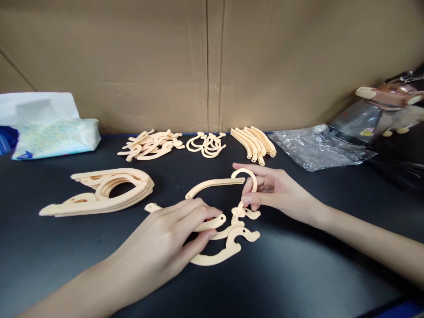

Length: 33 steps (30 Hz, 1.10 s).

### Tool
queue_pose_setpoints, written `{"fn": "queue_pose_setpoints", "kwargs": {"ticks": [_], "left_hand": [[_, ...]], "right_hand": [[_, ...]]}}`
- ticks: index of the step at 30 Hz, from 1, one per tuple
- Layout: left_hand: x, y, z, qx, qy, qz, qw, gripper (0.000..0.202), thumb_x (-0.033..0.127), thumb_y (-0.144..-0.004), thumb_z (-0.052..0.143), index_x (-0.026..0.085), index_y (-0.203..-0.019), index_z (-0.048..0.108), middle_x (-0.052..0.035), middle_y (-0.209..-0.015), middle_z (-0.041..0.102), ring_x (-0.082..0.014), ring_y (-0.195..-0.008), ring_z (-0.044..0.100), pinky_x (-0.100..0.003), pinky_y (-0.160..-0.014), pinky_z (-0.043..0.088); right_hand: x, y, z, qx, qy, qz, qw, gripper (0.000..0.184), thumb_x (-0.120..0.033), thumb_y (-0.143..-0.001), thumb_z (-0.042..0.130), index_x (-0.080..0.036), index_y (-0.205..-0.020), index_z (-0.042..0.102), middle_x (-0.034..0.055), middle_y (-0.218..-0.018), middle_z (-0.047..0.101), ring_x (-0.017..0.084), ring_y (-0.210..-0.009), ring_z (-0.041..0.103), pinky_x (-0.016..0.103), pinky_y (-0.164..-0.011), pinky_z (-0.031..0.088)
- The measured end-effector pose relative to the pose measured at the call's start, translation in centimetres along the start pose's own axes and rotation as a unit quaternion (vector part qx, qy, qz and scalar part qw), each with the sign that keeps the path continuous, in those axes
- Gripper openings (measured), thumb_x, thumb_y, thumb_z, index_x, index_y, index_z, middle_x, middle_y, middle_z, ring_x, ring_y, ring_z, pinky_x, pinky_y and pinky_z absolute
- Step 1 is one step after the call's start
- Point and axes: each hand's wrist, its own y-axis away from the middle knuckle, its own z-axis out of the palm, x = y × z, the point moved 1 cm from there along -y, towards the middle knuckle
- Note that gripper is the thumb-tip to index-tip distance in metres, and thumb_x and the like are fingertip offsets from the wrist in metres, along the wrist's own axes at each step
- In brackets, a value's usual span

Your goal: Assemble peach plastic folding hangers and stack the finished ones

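Observation:
Cream plastic parts of folding clothes hangers lie on the black table. My right hand (270, 187) is closed, pinching the stem of a hanger hook (253, 176) whose lower end rests over a notched hanger arm (236, 219). My left hand (180, 225) has its thumb and fingers around a slim curved strip (212, 223), its holed end sticking out to the right. Nearest me lies another notched arm (218, 258), partly under my left hand. Beyond the hands is a loose curved strip (212, 183), its right end by the hook.
A stack of folded hangers (99, 205) lies on the left. Along the back are piles of notched arms (152, 145), hooks (208, 145) and curved strips (253, 143). A tissue pack (56, 137) stands far left; clear plastic wrap (318, 148) and a transparent container (357, 119) are at right.

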Motion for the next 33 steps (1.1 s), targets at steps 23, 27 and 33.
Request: {"fn": "queue_pose_setpoints", "kwargs": {"ticks": [23, 27, 33], "left_hand": [[-0.06, 0.05, 0.74, 0.016, 0.027, 0.032, 0.999, 0.03, 0.014, -0.099, 0.046, 0.021, -0.129, 0.05, -0.0019, -0.094, 0.06, -0.0122, -0.082, 0.058, -0.021, -0.072, 0.047], [-0.04, -0.11, 0.9, 0.005, 0.044, 0.042, 0.998, 0.035, 0.013, -0.1, 0.044, 0.022, -0.133, 0.048, -0.0017, -0.095, 0.059, -0.0119, -0.084, 0.057, -0.021, -0.073, 0.046], [0.01, -0.33, 0.76, -0.008, 0.049, 0.035, 0.998, 0.033, 0.011, -0.099, 0.044, 0.022, -0.129, 0.05, -0.0003, -0.097, 0.06, -0.0113, -0.086, 0.056, -0.02, -0.075, 0.044]], "right_hand": [[0.56, -0.59, -0.03, -0.071, 0.01, -0.005, 0.997, 0.055, -0.016, -0.08, 0.073, -0.022, -0.13, 0.05, -0.004, -0.077, 0.069, 0.011, -0.073, 0.069, 0.022, -0.068, 0.054], [0.54, -0.66, 0.11, -0.067, 0.003, 0.0, 0.998, 0.053, -0.014, -0.079, 0.074, -0.023, -0.127, 0.052, -0.0048, -0.075, 0.069, 0.009, -0.071, 0.068, 0.018, -0.064, 0.052], [0.6, -0.62, 0.29, -0.054, 0.002, 0.009, 0.999, 0.05, -0.016, -0.076, 0.076, -0.021, -0.121, 0.054, -0.0034, -0.072, 0.07, 0.012, -0.065, 0.069, 0.021, -0.06, 0.053]]}}
